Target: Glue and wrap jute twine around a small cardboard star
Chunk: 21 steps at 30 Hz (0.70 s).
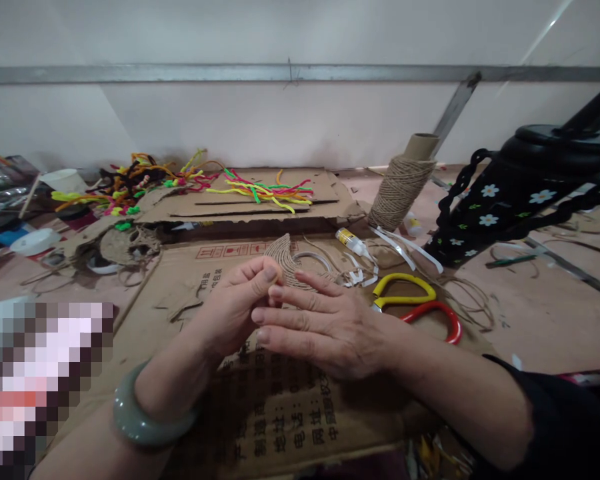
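Observation:
My left hand (235, 303) pinches the lower edge of a small fan-shaped piece wrapped in jute twine (285, 257), held upright above the cardboard sheet (280, 407). My right hand (325, 323) lies beside it with fingers stretched out flat, their tips touching the left hand and the base of the twine piece. A pale green bangle (137, 417) sits on my left wrist.
Scissors with one yellow and one red handle (415, 300) lie right of my hands. Behind them are a glue tube (353, 241), white tape strips (405, 247) and a twine spool (403, 183). Coloured pipe cleaners (260, 190) lie on far cardboard. A black flowered bag (510, 200) stands right.

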Each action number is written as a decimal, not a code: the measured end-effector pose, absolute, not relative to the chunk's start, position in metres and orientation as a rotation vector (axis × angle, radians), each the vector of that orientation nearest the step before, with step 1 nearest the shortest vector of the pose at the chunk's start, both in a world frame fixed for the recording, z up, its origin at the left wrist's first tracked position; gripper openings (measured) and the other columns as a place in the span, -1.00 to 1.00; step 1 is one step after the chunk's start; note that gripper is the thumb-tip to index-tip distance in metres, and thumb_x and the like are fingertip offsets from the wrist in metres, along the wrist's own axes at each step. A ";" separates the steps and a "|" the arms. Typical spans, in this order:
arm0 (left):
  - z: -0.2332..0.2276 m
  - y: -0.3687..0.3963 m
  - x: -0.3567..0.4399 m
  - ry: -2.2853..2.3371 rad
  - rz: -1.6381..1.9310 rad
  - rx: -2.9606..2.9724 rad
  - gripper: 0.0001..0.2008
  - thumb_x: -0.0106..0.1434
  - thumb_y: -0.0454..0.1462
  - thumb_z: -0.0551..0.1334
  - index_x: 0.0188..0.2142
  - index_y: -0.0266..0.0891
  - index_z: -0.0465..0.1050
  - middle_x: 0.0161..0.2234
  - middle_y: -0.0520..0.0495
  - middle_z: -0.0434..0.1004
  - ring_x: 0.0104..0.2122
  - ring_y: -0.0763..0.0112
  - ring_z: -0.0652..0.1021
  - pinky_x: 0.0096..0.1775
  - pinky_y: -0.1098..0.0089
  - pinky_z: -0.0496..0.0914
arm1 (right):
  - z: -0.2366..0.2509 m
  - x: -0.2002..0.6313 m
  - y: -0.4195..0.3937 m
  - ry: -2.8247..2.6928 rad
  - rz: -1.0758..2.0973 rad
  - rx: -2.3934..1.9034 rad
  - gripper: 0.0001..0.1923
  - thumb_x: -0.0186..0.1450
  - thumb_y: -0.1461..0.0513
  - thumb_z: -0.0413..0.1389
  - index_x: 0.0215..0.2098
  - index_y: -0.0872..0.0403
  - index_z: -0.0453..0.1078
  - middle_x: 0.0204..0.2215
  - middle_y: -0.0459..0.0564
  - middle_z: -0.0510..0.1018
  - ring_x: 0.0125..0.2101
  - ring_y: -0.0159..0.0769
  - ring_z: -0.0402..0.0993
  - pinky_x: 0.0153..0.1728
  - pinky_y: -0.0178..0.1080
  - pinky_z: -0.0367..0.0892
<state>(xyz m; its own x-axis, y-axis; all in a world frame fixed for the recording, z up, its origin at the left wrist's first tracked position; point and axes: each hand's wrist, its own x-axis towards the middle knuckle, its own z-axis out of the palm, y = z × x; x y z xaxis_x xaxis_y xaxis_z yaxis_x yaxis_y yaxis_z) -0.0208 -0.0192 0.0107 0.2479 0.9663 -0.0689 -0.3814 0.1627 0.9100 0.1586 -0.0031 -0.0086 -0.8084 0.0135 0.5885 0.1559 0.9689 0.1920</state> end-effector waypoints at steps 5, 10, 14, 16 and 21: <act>0.007 -0.014 -0.020 0.861 1.207 0.917 -0.61 -0.07 -0.07 0.41 -0.63 -0.26 0.29 -0.70 0.12 0.25 -0.71 0.65 0.18 -0.69 0.61 0.09 | -0.013 0.158 0.000 -2.468 -0.276 -0.172 -0.56 0.30 0.33 -0.08 0.14 0.07 0.22 0.15 -0.08 0.35 0.24 -0.38 0.08 0.29 -0.09 -0.12; 0.006 -0.008 -0.022 0.768 1.390 0.947 -0.55 -0.04 0.00 0.38 -0.72 -0.27 0.28 -0.70 0.09 0.26 -0.66 0.63 0.29 -0.58 0.60 0.26 | -0.015 0.157 0.002 -2.437 -0.279 -0.200 -0.57 0.27 0.34 -0.05 0.11 0.09 0.24 0.13 -0.07 0.38 0.22 -0.34 0.14 0.28 -0.09 -0.07; 0.006 -0.010 -0.023 0.814 1.282 0.953 -0.71 -0.12 -0.07 0.44 -0.44 -0.19 0.55 -0.55 0.04 0.50 -0.57 0.54 0.45 -0.55 0.56 0.33 | -0.016 0.158 0.003 -2.448 -0.266 -0.227 -0.54 0.25 0.36 -0.05 0.11 0.08 0.24 0.11 -0.05 0.40 0.25 -0.29 0.07 0.27 -0.05 -0.07; 0.004 -0.011 -0.023 0.877 1.203 0.988 -0.73 -0.10 -0.15 0.44 -0.37 -0.18 0.58 -0.49 -0.01 0.57 -0.52 0.48 0.51 -0.49 0.52 0.38 | -0.015 0.159 0.003 -2.470 -0.244 -0.252 -0.55 0.24 0.35 -0.05 0.11 0.08 0.24 0.12 -0.02 0.40 0.27 -0.28 0.02 0.28 -0.03 -0.12; -0.006 -0.007 -0.023 1.030 1.315 1.129 -0.85 -0.01 -0.23 0.40 -0.39 -0.17 0.61 -0.44 -0.02 0.62 -0.45 0.47 0.55 -0.37 0.50 0.42 | -0.012 0.159 0.005 -2.585 -0.181 -0.320 -0.53 0.22 0.29 -0.03 0.11 0.10 0.24 0.12 0.01 0.39 0.28 -0.28 -0.03 0.28 -0.03 -0.20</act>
<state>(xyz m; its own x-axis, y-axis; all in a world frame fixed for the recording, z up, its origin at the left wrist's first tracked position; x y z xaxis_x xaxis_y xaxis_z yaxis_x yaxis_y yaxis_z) -0.0229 -0.0068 -0.0055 0.0180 0.9980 0.0613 -0.1792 -0.0571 0.9822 0.1591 0.0046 -0.0117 -0.8347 0.1907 0.5166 0.2608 0.9631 0.0659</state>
